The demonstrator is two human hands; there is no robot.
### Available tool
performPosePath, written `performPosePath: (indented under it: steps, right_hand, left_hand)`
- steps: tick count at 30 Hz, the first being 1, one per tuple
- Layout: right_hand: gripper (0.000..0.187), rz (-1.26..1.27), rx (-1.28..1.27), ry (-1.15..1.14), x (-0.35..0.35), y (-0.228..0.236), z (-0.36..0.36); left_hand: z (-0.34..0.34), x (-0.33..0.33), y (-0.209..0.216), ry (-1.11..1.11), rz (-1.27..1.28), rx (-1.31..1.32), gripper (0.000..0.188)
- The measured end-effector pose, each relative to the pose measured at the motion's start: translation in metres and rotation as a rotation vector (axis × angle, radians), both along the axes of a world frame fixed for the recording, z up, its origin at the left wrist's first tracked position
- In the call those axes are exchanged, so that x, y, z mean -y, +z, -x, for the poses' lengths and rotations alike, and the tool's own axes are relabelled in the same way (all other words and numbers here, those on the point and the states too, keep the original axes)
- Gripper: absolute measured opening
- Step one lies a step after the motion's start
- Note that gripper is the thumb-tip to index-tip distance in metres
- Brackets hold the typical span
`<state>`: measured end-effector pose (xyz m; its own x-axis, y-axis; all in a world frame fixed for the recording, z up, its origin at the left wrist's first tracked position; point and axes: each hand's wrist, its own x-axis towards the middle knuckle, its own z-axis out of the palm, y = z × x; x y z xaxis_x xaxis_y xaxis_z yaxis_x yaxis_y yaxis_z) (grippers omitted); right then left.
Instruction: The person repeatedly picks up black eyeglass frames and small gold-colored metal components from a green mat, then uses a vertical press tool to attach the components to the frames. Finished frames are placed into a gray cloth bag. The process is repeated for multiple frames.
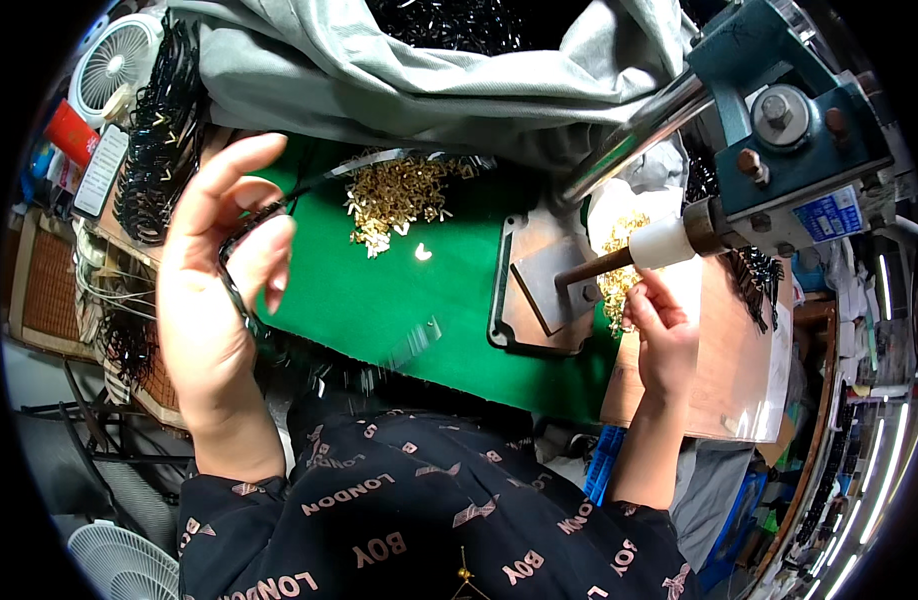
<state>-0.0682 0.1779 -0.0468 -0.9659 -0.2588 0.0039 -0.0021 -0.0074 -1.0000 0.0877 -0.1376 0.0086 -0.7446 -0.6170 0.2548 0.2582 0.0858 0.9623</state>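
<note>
Raised at the left, my left hand has its thumb and fingers curled round a thin black strap, which runs across the palm. My right hand is on the far side of the press rod, its thumb and fingertips pinched at the edge of a pile of small gold metal pieces. Whatever is between those fingertips is too small to make out. Left of that hand, the hand press's round rod points at a square metal block. A second heap of gold pieces lies on the green mat.
The green press head and its shiny column fill the upper right. Grey cloth drapes along the back. Bundles of black straps hang at the left, near a white fan. A wooden board extends at the right.
</note>
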Motion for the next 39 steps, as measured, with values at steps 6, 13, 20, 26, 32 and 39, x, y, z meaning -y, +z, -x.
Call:
performPosePath:
  steps: [6,13,20,26,32,39]
  right_hand:
    - [0.01,0.043,0.03,0.07,0.006,0.009,-0.031]
    - [0.014,0.239,-0.144,0.352,0.046,0.021,-0.052]
    - [0.014,0.192,-0.265,0.388,0.068,0.028,-0.056]
    - [0.014,0.151,-0.383,0.34,0.071,0.02,-0.056]
    - [0.014,-0.017,-0.53,0.423,0.061,0.022,-0.044]
    - [0.019,0.22,-0.25,0.426,0.061,0.026,-0.053]
  left_hand:
    - [-0.008,-0.034,0.0,-0.214,-0.129,-0.183,0.052]
    - [0.016,-0.072,-0.01,-0.783,-0.142,0.014,0.079]
    - [0.03,-0.082,-0.022,-0.822,0.005,0.113,0.056]
    - [0.035,-0.09,-0.028,-0.775,0.127,0.069,0.058]
    - [0.036,-0.09,-0.027,-0.846,-0.016,0.003,0.054]
    - [0.036,-0.093,-0.012,-0.832,-0.355,0.096,0.042]
